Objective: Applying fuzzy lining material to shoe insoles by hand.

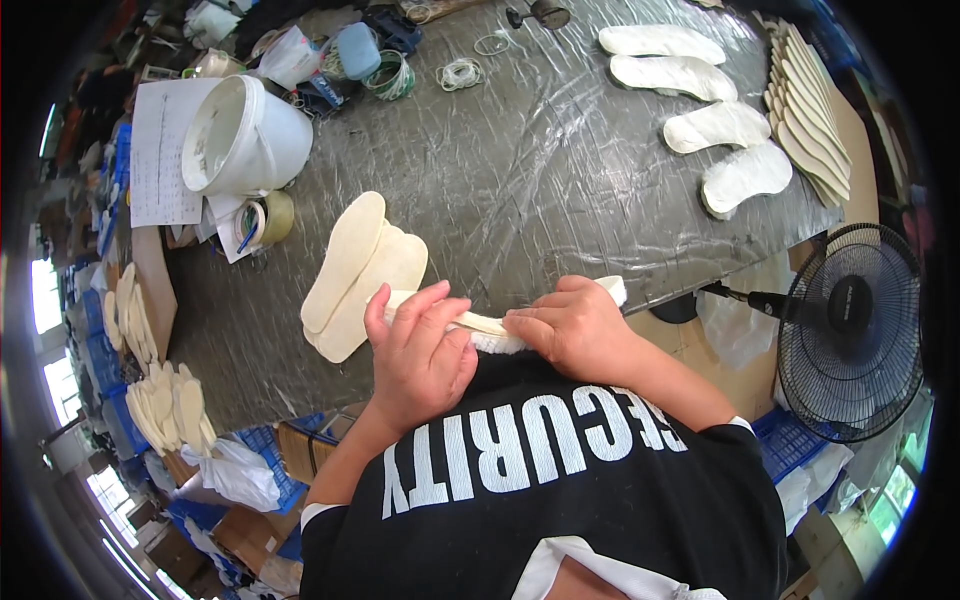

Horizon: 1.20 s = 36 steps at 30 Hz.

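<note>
Close to my body at the table's near edge, I hold a cream insole with white fleece edge-on between both hands. My left hand grips its left part, with the thumb and fingers curled around it. My right hand pinches it near the middle, and the fleecy right end sticks out past the knuckles. Just beyond my left hand, several flat cream insoles lie overlapping on the table. The underside of the held insole is partly hidden by my fingers.
A dark plastic-covered table spreads ahead. White fleecy insoles and a fanned stack of insoles lie far right. A white bucket, tape rolls and a paper sheet stand left. A black fan is at right.
</note>
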Tool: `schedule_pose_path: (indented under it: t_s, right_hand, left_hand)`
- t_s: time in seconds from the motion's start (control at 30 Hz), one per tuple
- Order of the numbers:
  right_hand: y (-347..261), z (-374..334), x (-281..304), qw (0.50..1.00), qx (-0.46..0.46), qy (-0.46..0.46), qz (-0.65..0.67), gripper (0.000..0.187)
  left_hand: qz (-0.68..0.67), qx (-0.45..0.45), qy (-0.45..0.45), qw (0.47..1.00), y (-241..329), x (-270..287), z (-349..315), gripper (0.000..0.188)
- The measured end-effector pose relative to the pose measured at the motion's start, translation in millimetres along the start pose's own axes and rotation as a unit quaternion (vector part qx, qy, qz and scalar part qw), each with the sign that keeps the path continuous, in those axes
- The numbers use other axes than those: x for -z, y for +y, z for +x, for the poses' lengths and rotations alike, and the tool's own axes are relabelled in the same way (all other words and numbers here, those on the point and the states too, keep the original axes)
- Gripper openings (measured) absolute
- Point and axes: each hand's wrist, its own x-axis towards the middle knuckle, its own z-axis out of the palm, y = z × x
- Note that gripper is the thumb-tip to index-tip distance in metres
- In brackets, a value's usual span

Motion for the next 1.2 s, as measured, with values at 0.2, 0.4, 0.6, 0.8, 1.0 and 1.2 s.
schedule_pose_path:
  t_s: [0.2,0.4,0.6,0.8,1.0,1.2]
  right_hand:
    - [-1.3,0.7,-0.6,1.000,-0.012,-0.007,0.001,0.019]
    - [-6.6,6.2,9.3,0.993,-0.066,-0.091,0.037,0.029]
    - [-9.8,9.4,-4.4,0.992,-0.080,-0.093,-0.006,0.027]
    - [-7.6,5.4,-9.1,0.999,-0.036,-0.021,-0.018,0.014]
    - [-12.6,12.6,-8.7,0.998,-0.059,-0.026,-0.008,0.017]
    - [-11.5,11.4,-14.3,0.996,-0.060,-0.052,-0.032,0.016]
  left_hand:
    - [-0.007,-0.032,-0.038,0.999,-6.0,-1.2,-3.5,0.014]
    - [-0.006,-0.032,-0.022,0.999,-5.9,-2.9,-5.0,0.018]
    - [0.000,-0.047,-0.031,0.998,-4.8,-4.2,-4.9,0.017]
    - [-0.007,-0.046,-0.030,0.998,-3.1,-4.2,-6.7,0.017]
    - [0.010,-0.051,-0.019,0.998,-0.9,-7.4,-8.4,0.016]
    - [-0.036,-0.031,-0.033,0.998,-1.7,-7.7,-8.7,0.023]
